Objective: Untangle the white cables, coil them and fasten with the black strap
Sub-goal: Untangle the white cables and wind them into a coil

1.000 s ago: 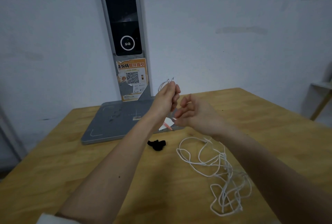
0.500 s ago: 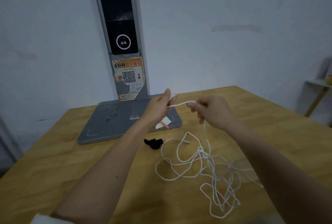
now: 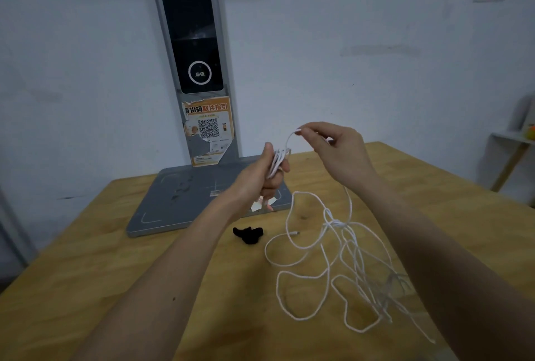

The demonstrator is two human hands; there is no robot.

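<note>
My left hand [image 3: 267,178] grips a small bundle of white cable loops above the table. My right hand [image 3: 338,149] is raised a little higher to the right and pinches a strand of the same white cable [image 3: 289,140] between thumb and fingers; the strand arcs down into the left hand's bundle. From the right hand the cable drops to a loose tangle of white cables [image 3: 341,259] lying on the wooden table [image 3: 86,273]. One plug end [image 3: 295,233] lies free in the tangle. The black strap [image 3: 248,234] lies crumpled on the table, left of the tangle.
A grey scanner stand [image 3: 162,210] with a tall black-screened column [image 3: 194,42] and an orange QR sticker stands at the back against the white wall. A small shelf [image 3: 512,143] is at the far right beyond the table edge.
My right hand has risen and drawn more cable up toward my left hand. The tangle on the table has spread and shifted left. The camera view has tilted slightly.
</note>
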